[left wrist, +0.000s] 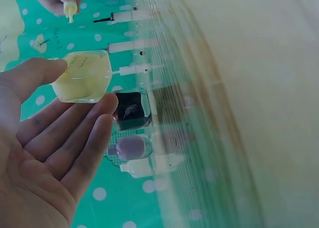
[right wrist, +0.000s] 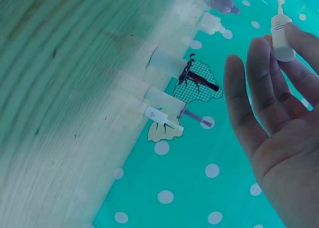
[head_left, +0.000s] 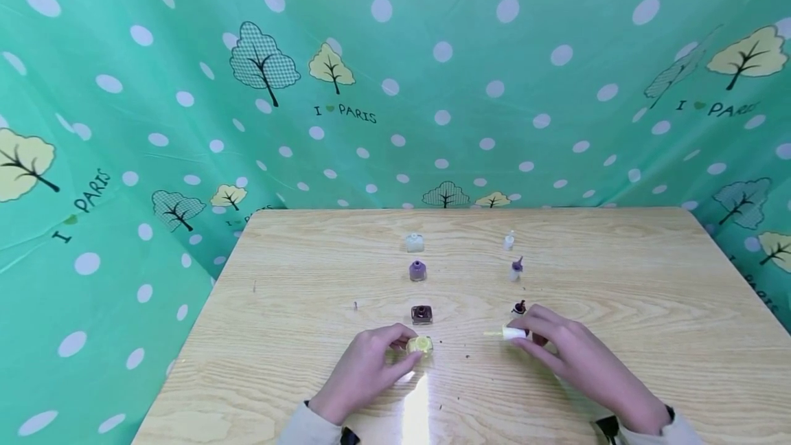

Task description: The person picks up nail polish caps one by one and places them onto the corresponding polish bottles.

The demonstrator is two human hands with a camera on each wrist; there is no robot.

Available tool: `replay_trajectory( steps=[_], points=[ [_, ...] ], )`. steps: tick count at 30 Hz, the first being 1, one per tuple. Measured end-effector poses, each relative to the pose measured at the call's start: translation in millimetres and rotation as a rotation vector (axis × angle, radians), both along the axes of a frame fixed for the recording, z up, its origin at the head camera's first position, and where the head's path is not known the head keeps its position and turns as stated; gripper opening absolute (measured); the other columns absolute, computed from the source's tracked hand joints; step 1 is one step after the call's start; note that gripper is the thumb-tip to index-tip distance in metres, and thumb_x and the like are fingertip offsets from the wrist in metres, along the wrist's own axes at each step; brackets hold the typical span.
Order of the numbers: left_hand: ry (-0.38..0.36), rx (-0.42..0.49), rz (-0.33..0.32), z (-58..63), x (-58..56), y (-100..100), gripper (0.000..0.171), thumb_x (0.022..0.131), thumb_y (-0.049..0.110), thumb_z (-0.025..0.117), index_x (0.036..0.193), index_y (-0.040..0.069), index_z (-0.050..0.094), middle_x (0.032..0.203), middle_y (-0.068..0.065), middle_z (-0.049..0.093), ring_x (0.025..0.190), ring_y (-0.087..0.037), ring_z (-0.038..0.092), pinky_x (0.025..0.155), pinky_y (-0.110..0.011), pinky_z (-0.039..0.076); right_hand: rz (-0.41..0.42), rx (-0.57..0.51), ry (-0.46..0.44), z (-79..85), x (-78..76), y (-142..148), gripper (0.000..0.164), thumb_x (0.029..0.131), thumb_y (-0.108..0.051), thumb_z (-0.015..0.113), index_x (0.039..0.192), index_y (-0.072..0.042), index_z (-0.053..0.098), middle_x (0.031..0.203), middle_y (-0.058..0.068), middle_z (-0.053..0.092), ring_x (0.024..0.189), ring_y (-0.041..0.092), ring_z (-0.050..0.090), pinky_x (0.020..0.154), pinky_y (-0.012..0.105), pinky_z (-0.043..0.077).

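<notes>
My left hand pinches a yellow nail polish bottle between thumb and fingers, low over the front of the table. In the left wrist view, the thumb presses on one side of this glass bottle, with fingertips on the other. My right hand pinches a white nail polish cap, its yellow-coated brush pointing left towards the bottle. Brush and bottle are apart. In the right wrist view, thumb and fingers grip the cap. Just beyond the left hand stands an uncapped dark nail polish bottle.
Behind it stand an uncapped purple bottle and a pale bottle. Another column holds a dark-brushed cap, a purple-brushed cap and a white-brushed cap, brushes upward. Small specks dot the wooden table; a green curtain hangs behind.
</notes>
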State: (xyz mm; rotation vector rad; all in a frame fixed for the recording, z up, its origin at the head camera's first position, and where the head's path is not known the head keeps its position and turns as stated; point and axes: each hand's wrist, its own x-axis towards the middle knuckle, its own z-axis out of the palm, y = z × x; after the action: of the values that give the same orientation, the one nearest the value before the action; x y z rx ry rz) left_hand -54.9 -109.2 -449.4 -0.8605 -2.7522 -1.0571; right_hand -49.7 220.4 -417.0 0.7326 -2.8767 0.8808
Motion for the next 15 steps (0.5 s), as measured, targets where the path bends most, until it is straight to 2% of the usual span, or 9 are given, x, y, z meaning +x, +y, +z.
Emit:
replay_trajectory(
  steps=[6,9,15],
  points=[
    [0.086,0.003,0.005,-1.4,-0.5,1,0.024,0.089,0.028,0.074,0.106,0.012,0.073,0.099,0.003,0.075,0.078,-0.005,0.068,0.073,-0.020,0.057,0.044,-0.030,0.057,2.9,2.1,-7,0.016,0.093,-0.020,0.070,0.107,-0.027,0.069,0.090,-0.021,0.051,0.075,-0.006,0.049,0.059,0.018,0.047],
    [0.139,0.006,0.006,-1.4,-0.4,2,0.025,0.087,0.028,0.077,0.106,0.013,0.074,0.100,0.003,0.075,0.079,-0.004,0.068,0.074,-0.020,0.057,0.066,-0.022,0.057,5.2,0.6,-12,0.012,0.095,-0.022,0.068,0.106,-0.025,0.070,0.090,-0.021,0.051,0.075,-0.007,0.048,0.059,0.018,0.048],
    [0.207,0.038,-0.032,0.1,-2.7,4,0.024,0.083,0.026,0.080,0.103,0.014,0.074,0.097,0.006,0.075,0.079,-0.001,0.066,0.074,-0.017,0.056,0.100,-0.003,0.058,11.1,-3.5,-21,0.012,0.095,-0.020,0.068,0.106,-0.019,0.072,0.092,-0.019,0.055,0.074,-0.008,0.048,0.058,0.018,0.049]
  ],
)
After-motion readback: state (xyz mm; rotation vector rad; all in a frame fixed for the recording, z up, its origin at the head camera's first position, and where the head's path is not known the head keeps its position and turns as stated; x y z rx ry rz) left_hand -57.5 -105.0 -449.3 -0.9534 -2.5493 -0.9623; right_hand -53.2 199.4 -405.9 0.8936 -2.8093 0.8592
